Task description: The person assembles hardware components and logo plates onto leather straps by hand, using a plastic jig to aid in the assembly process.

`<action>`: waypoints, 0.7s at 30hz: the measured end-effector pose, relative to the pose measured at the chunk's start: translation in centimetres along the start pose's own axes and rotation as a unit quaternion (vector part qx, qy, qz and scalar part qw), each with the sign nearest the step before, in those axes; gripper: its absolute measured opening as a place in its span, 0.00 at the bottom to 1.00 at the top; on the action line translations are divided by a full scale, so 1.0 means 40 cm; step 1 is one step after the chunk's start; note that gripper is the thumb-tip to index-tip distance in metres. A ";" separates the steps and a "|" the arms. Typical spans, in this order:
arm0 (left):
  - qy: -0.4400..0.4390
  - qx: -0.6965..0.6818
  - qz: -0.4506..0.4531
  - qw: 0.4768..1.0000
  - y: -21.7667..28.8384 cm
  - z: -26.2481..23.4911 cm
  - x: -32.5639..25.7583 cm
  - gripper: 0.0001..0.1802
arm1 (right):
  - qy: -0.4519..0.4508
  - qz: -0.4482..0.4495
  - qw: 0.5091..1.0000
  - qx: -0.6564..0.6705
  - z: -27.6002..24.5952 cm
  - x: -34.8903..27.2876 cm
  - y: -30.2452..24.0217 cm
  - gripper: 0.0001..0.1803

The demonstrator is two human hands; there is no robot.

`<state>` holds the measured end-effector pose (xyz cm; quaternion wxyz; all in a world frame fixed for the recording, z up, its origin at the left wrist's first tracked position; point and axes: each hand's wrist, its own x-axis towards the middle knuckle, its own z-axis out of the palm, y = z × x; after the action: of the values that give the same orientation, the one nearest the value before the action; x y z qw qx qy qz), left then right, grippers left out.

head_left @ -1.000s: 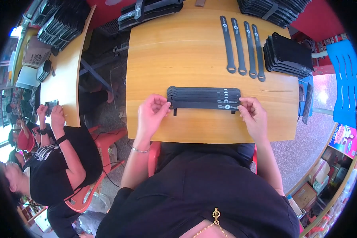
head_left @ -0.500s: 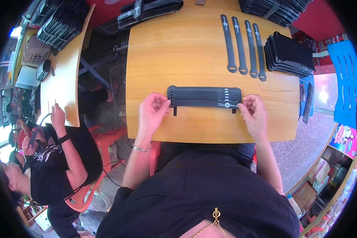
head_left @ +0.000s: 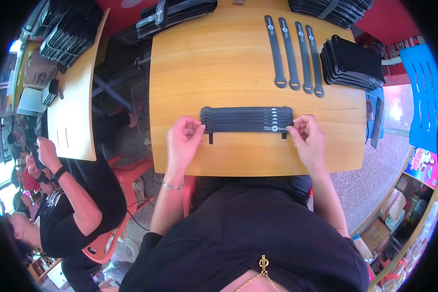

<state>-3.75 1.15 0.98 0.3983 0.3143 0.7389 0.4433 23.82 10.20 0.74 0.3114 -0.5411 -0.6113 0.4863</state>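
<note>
A stack of dark grey fastening straps (head_left: 243, 116) lies crosswise on the table in front of me, each overlapping the one behind. The nearest strap (head_left: 243, 127) has pale printing near its right end. My left hand (head_left: 182, 146) pinches the left end of this strap between thumb and fingertips. At its right end, my right hand (head_left: 309, 142) holds on the same way, fingers curled. Two short black strips (head_left: 210, 139) stick out from under the stack toward me. Beyond, to the right, several loose straps (head_left: 289, 58) lie side by side, slotted ends toward me.
Piled black straps (head_left: 353, 63) stand at the table's right edge. Bundled straps sit at the far left (head_left: 177, 17) and far right corners (head_left: 331, 9). On my left a co-worker (head_left: 78, 199) sits at another table (head_left: 75, 117). A blue slotted chair back (head_left: 420, 97) is at right.
Both hands stay at the strap ends, and the nearest strap now lies more level along the stack. The co-worker's hands have moved lower. The whole view has shifted slightly.
</note>
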 end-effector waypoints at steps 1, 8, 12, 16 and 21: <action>-0.001 0.000 0.000 1.000 0.000 0.000 0.000 0.05 | 0.001 0.001 1.000 0.000 0.000 0.000 -0.001 0.12; 0.009 0.012 -0.001 1.000 0.001 0.002 -0.003 0.05 | 0.005 0.001 1.000 -0.015 0.005 0.002 -0.005 0.11; 0.015 0.023 0.003 1.000 0.002 0.005 -0.003 0.05 | 0.010 0.003 1.000 -0.019 0.006 0.003 0.000 0.11; 0.013 0.018 0.003 1.000 -0.001 0.003 -0.002 0.05 | 0.011 0.000 1.000 -0.018 0.008 0.005 0.000 0.11; 0.015 0.011 0.009 1.000 -0.006 0.004 -0.001 0.05 | 0.017 -0.006 0.999 -0.030 0.009 0.005 -0.003 0.11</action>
<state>-3.60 1.08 0.74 0.3797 0.3188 0.7466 0.4435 23.42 10.31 0.69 0.3079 -0.5550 -0.6235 0.4566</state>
